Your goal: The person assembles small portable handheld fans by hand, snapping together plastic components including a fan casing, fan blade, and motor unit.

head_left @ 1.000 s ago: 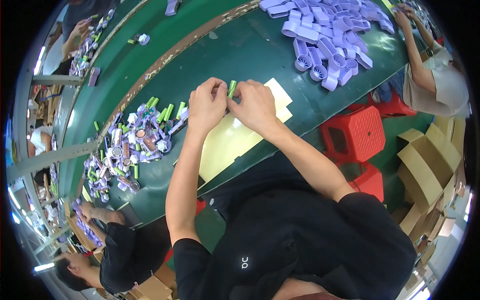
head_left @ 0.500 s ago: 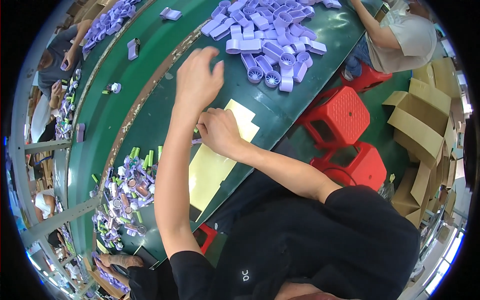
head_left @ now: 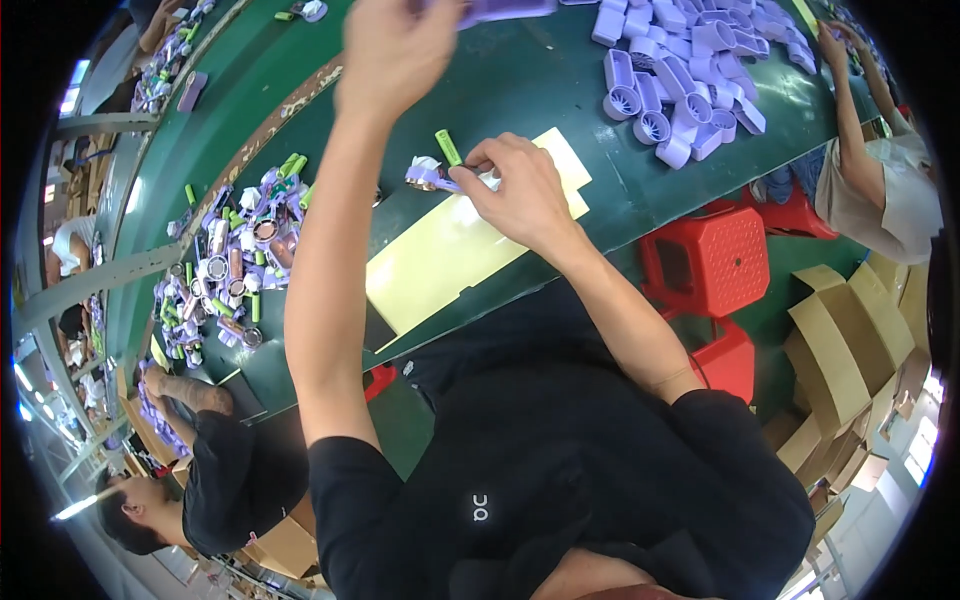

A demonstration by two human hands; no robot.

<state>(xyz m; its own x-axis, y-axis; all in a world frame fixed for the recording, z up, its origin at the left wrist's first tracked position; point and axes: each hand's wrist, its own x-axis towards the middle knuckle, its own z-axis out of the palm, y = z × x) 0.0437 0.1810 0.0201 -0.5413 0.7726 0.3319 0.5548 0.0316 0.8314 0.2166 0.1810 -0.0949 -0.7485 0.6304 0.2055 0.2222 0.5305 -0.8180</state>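
Note:
At the upper edge my left hand (head_left: 400, 55) is closed on a purple plastic shell (head_left: 508, 9), which is partly cut off and blurred by motion. Over a pale yellow sheet (head_left: 440, 265), my right hand (head_left: 522, 190) pinches a small purple part (head_left: 426, 176) with a white and coppery end. A green cylinder (head_left: 447, 147), like a battery, lies right beside that part; whether it is joined to it I cannot tell. To the left of my left forearm is a heap of similar purple parts with green cylinders (head_left: 235, 255).
A large pile of purple shells (head_left: 690, 75) covers the far right of the green table (head_left: 500, 95). Red stools (head_left: 705, 265) and open cardboard boxes (head_left: 850, 340) stand at right. Co-workers sit at both sides (head_left: 220, 480). A worn ledge (head_left: 285, 110) borders the green belt.
My left hand has reached farther up and now has a purple shell. My right hand has shifted right, its purple part now visible. The whole view has turned, moving the shell pile rightward.

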